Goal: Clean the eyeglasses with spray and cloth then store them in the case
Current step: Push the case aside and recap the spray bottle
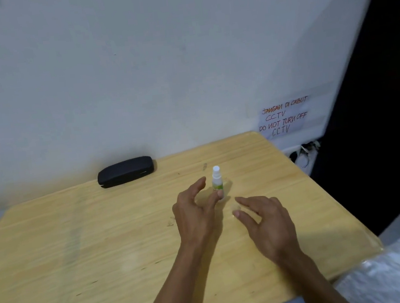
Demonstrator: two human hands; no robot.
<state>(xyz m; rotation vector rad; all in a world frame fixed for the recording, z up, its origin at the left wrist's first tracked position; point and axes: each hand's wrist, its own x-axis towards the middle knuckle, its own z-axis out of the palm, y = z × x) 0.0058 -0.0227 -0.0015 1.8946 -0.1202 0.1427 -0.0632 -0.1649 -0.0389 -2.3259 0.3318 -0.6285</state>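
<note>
A small spray bottle (pixel 216 180) with a white nozzle and a green label stands upright on the wooden table (pixel 79 241). My left hand (pixel 196 214) is beside it with fingers spread; the thumb tip touches the bottle's lower part and the index finger is apart from it. My right hand (pixel 268 223) hovers low to the bottle's right, fingers loosely extended. A faint clear cap (pixel 235 207) lies between its thumb and index tips; contact is unclear. A closed black eyeglass case (pixel 126 171) lies at the table's back edge. No eyeglasses or cloth are visible.
The table stands against a pale wall. A handwritten paper sign (pixel 284 117) hangs at the right, with cables and a socket (pixel 302 151) below it. A white textured fabric (pixel 398 275) lies at the lower right, past the table's corner.
</note>
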